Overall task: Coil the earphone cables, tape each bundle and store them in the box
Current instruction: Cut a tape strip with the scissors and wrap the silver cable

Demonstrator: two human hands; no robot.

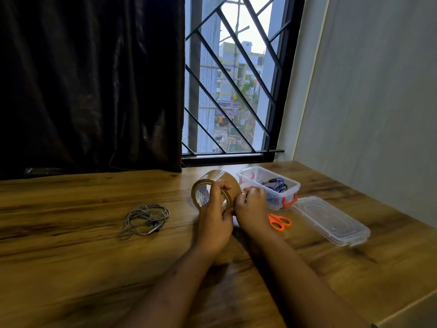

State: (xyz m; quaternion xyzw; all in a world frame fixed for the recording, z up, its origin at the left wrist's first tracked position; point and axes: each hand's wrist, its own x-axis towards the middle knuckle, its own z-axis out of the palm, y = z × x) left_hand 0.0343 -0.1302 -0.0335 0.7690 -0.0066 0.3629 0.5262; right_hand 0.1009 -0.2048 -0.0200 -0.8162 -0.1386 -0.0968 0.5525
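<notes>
Both forearms bare, reached forward from lower frame edge, converged near centre. Left hand (214, 218) held upright, back toward camera, fingers (221, 185) curled over rim of tape roll (223, 177). Right hand (251, 205) just beside left, knuckles uppermost, fingertips bunched and pinched against roll's outer face.

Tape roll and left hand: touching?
Touching. The head view shows the left hand gripping the tape roll, with its fingers curled over the roll's rim and into the core.
</notes>
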